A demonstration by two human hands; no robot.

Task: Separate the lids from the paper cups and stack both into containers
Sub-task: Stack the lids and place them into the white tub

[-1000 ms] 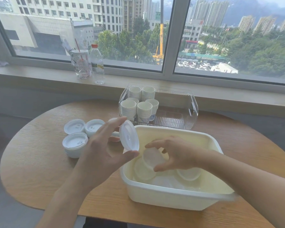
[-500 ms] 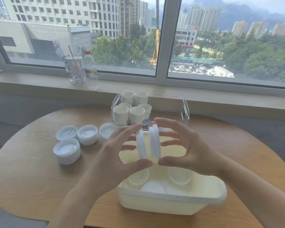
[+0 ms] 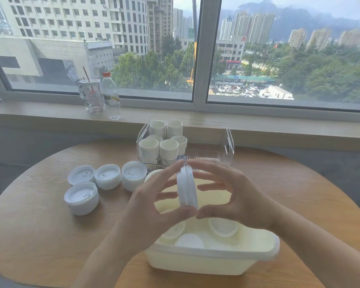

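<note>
Two white lids [image 3: 187, 187] stand on edge, pressed face to face, above the cream tub [image 3: 212, 260]. My left hand [image 3: 152, 202] pinches them from the left with thumb and fingers. My right hand [image 3: 235, 196] pinches them from the right. Loose lids [image 3: 223, 227] lie on the tub's floor. Stacks of paper cups [image 3: 167, 149] stand in the clear bin [image 3: 229, 142] behind the tub. Several stacks of white lids [image 3: 81, 197] sit on the table to the left.
The round wooden table [image 3: 40, 235] stands against a window sill. On the sill stand a plastic cup with a red straw [image 3: 92, 96] and a water bottle [image 3: 111, 96]. The clear bin's right half holds nothing.
The two lids, held apart half a second ago, are now pressed together between both hands. Before that, my right hand lifted its lid out of the tub.
</note>
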